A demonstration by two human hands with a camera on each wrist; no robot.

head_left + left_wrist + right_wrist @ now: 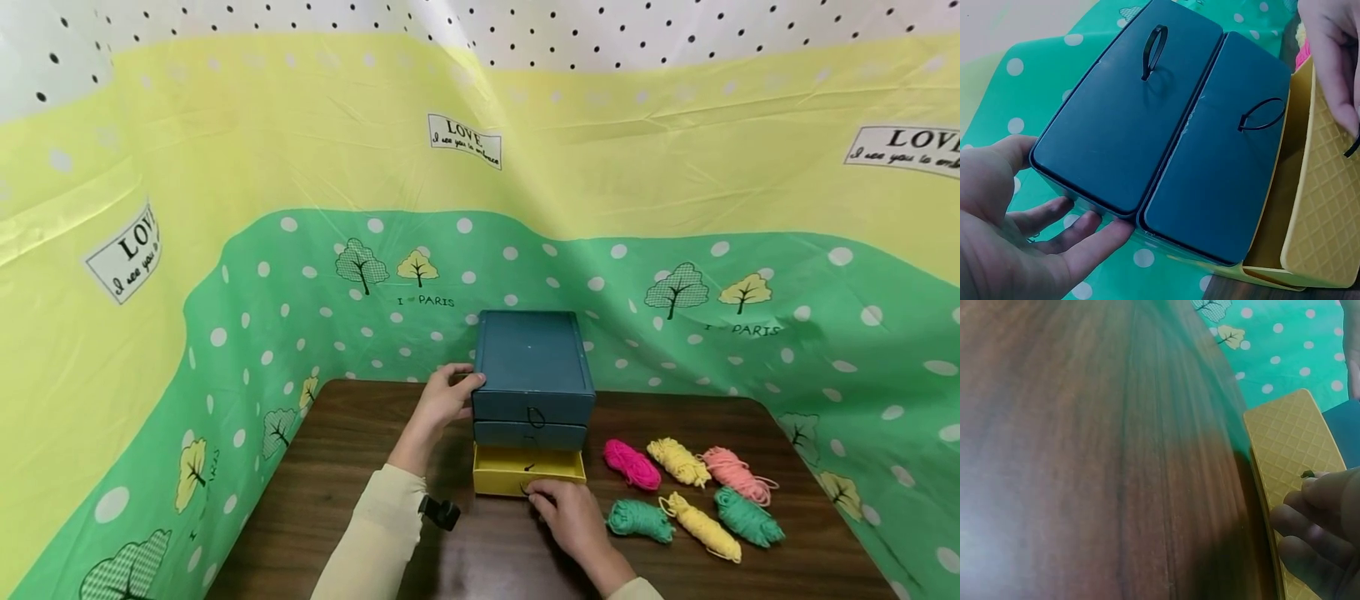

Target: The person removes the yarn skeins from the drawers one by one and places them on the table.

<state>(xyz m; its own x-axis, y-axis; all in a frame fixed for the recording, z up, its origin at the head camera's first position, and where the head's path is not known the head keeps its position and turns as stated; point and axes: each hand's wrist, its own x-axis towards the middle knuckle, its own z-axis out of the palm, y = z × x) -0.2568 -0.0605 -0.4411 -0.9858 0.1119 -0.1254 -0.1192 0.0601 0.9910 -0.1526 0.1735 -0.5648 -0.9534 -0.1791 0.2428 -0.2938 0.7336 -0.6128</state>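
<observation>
A small blue drawer cabinet (531, 354) stands on the table, its two blue drawers closed. Below them the yellow bottom drawer (495, 481) is pulled partly out, showing its yellow inside. My left hand (446, 398) rests against the cabinet's left side, thumb at the top edge and fingers spread along the side wall. Thumb and fingers of my right hand (570, 517) pinch the black loop handle (1307, 474) on the yellow drawer's patterned front. Black loops also hang on the upper blue drawer (1129, 112) and the lower blue drawer (1216, 156).
To the right of the cabinet lie several yarn bundles: a magenta bundle (632, 464), a coral bundle (738, 475), yellow ones (703, 527) and green ones (641, 521). A printed curtain (480, 275) hangs behind and beside the wooden table (337, 467).
</observation>
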